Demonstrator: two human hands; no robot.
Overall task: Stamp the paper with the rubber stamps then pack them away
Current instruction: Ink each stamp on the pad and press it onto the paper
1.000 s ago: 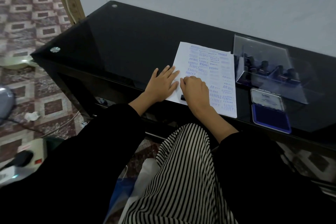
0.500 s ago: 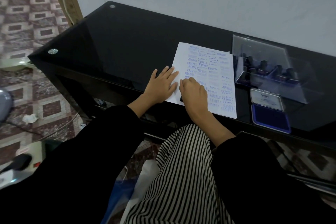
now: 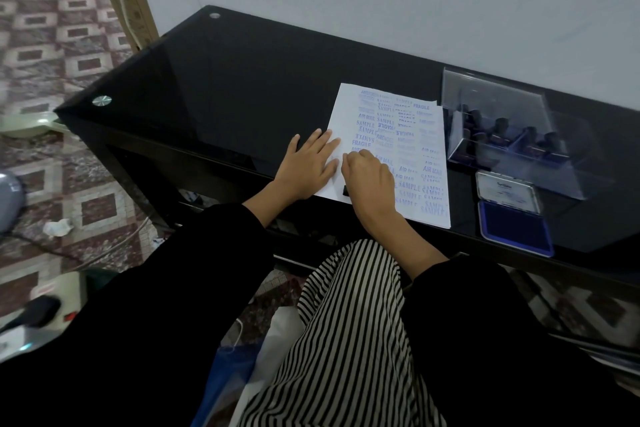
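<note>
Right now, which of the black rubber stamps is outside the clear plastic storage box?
The black rubber stamp under the right hand, set on the white paper near its front left corner; the other stamps stand inside the clear plastic box.

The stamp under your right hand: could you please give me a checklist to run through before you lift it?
1. Left hand flat on the paper, steadying it: ok.
2. Right hand curled round the stamp: ok.
3. Stamp square on the paper: cannot tell, the hand covers it.
4. Ink pad open beside the paper: ok.
5. Box open for packing away: ok.
</note>
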